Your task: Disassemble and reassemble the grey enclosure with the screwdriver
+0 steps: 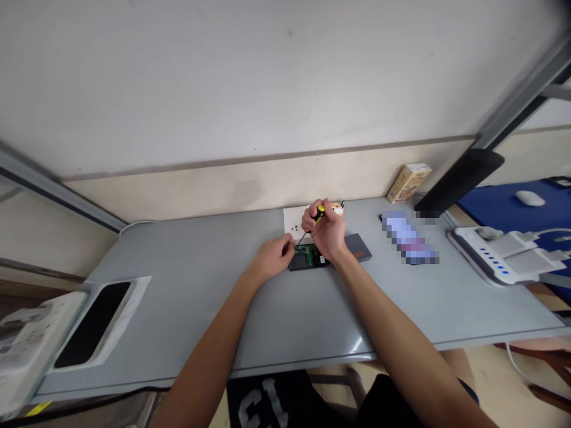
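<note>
Your right hand (pixel 325 230) is wrapped closely around the handle of the yellow-and-black screwdriver (pixel 319 214), fist raised above the middle of the grey table (pixel 191 321). The screwdriver slants: its handle end points up and to the right, toward the wall, and its thin shaft runs down and to the left, back toward you. Its tip ends at the far left part of the black casing (pixel 298 263), close to your left fingertips; whether it sits in a screw is too small to tell.

The casing lies flat in front of you, open side up, its long axis running left to right, roughly along the table's length. A green circuit board (pixel 309 255) shows inside it, and your right hand and wrist cover part of its right end.

Your left hand (pixel 273 257) is at the casing's left end, fingers curled, thumb and forefinger close together; you cannot tell from here whether they pinch anything.

Just right of your right wrist lies a flat grey panel (pixel 358 245), partly hidden by that wrist. Beyond the casing, near the wall, is a white sheet (pixel 291 216) with a few small dark pieces (pixel 295 228) on it
</note>
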Available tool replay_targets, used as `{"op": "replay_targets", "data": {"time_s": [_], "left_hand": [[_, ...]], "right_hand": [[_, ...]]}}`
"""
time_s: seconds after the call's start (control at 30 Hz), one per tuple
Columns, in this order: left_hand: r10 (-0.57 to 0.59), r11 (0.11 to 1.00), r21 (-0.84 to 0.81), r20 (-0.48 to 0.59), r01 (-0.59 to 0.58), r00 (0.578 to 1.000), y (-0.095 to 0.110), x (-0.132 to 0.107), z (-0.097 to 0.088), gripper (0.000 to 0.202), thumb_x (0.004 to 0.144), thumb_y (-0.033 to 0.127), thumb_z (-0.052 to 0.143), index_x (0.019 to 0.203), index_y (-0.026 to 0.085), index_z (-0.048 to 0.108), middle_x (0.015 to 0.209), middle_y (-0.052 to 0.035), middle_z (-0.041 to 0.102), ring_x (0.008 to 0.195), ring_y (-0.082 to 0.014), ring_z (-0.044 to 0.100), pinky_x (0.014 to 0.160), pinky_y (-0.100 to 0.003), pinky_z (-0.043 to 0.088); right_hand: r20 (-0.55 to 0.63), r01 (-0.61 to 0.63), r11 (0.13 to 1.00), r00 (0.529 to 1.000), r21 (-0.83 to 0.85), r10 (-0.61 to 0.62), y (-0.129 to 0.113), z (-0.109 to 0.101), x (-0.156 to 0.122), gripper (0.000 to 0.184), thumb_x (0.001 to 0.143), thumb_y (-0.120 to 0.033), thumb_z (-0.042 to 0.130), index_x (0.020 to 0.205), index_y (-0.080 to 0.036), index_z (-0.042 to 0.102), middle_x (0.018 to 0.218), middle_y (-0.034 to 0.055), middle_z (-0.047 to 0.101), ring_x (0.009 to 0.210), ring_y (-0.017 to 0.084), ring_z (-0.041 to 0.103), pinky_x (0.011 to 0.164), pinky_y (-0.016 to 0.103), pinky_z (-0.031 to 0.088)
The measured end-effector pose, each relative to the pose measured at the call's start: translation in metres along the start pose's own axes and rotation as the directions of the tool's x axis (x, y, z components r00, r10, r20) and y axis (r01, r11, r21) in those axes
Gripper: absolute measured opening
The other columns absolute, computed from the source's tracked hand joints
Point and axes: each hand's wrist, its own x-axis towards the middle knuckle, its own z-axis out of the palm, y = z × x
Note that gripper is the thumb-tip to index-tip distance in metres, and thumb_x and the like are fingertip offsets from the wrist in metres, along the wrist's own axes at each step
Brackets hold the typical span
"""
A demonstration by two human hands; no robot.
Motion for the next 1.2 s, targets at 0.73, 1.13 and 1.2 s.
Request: {"op": "replay_targets", "data": {"time_s": [0.73, 1.13, 1.2], "left_hand": [[0.071, 0.993, 0.111, -0.225, -0.046, 0.972, 0.011, 0.005, -0.003, 0.021, 0.100, 0.032, 0.052, 0.098, 0.023, 0.071, 0.098, -0.0045, 0.064, 0.094, -0.0189, 0.063, 0.086, -0.030, 0.048], [0.100, 0.923, 0.379, -0.065, -0.068, 0.993, 0.040, 0.071, 0.016, 0.021, 0.099, 0.031, 0.059, 0.101, 0.019, 0.076, 0.105, -0.0111, 0.066, 0.106, -0.0270, 0.062, 0.090, -0.037, 0.048], [0.083, 0.938, 0.342, -0.078, -0.052, 0.993, 0.037, 0.063, 0.014, 0.023, 0.100, 0.034, 0.058, 0.103, 0.020, 0.076, 0.107, -0.0108, 0.067, 0.108, -0.0267, 0.062, 0.092, -0.037, 0.048]], "right_hand": [[-0.210, 0.275, 0.960, 0.937, -0.052, -0.280, -0.063, -0.042, 0.010, 0.046, 0.099, -0.058, 0.048, 0.069, -0.023, 0.044, 0.062, -0.0033, 0.028, 0.051, 0.013, 0.033, 0.049, 0.026, 0.039], [-0.229, 0.381, 0.924, 0.902, 0.025, -0.365, -0.071, -0.063, 0.012, 0.040, 0.096, -0.052, 0.056, 0.071, -0.022, 0.050, 0.060, -0.0036, 0.032, 0.052, 0.011, 0.033, 0.051, 0.024, 0.036], [-0.226, 0.389, 0.921, 0.896, -0.012, -0.382, -0.073, -0.063, 0.012, 0.040, 0.095, -0.053, 0.056, 0.071, -0.022, 0.050, 0.060, -0.0037, 0.032, 0.052, 0.011, 0.032, 0.051, 0.025, 0.036]]}}
